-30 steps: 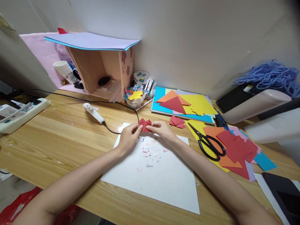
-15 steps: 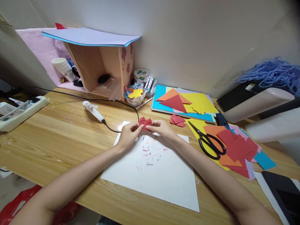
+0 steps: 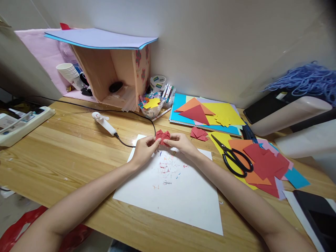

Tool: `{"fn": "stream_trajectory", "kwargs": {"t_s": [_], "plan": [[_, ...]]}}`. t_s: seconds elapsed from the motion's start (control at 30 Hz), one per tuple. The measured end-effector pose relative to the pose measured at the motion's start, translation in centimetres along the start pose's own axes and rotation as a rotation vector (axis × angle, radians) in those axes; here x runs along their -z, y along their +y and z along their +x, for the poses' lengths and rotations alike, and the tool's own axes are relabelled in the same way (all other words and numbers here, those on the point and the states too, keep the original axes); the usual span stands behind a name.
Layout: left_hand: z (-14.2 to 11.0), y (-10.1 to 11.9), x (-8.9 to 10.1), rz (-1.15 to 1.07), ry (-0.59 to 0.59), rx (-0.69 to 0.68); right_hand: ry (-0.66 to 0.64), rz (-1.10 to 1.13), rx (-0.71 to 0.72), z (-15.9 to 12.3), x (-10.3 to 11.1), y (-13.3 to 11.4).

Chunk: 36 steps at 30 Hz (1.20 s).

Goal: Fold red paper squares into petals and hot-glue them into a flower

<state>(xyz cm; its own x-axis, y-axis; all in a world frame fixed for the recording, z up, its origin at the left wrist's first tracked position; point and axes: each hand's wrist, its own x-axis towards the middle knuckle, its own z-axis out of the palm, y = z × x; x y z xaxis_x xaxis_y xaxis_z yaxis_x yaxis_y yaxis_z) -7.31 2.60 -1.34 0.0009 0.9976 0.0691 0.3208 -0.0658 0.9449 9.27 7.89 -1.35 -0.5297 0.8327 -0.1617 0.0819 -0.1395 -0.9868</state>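
A small folded red paper piece [image 3: 163, 135] is pinched between my two hands over the far edge of a marked white sheet [image 3: 183, 206]. My left hand [image 3: 145, 149] grips its left side, thumb in front and fingers behind. On the opposite side my right hand [image 3: 181, 144] holds it the same way. Parts of the paper are covered by my fingertips. Just beyond my right hand a second folded red paper piece [image 3: 198, 133] lies on the table.
Black-handled scissors [image 3: 233, 159] lie on coloured paper scraps [image 3: 267, 164] at the right. A paper stack [image 3: 223, 113] sits behind. A white glue gun [image 3: 103, 123] with a black cord [image 3: 124, 144] rests left, before an open cardboard box [image 3: 115, 70]. A power strip [image 3: 26, 126] is far left.
The view has tipped down slightly, so the scene sits a little higher in the picture. Both hands keep their hold on the red paper, with hardly any movement.
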Motion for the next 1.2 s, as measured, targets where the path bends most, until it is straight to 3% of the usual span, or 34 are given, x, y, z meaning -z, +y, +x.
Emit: {"fn": "stream_trajectory", "kwargs": {"t_s": [0.6, 0.9, 1.2], "plan": [[-0.12, -0.13, -0.03, 0.055, -0.011, -0.035, -0.099, -0.034, -0.036, 0.16, 0.47, -0.1], [-0.19, 0.52, -0.04, 0.135, -0.079, -0.085, -0.006, 0.021, -0.03, 0.01, 0.01, -0.16], [-0.23, 0.28, -0.22, 0.102, -0.115, -0.045, 0.026, 0.057, -0.019, -0.08, -0.37, -0.3]]}}
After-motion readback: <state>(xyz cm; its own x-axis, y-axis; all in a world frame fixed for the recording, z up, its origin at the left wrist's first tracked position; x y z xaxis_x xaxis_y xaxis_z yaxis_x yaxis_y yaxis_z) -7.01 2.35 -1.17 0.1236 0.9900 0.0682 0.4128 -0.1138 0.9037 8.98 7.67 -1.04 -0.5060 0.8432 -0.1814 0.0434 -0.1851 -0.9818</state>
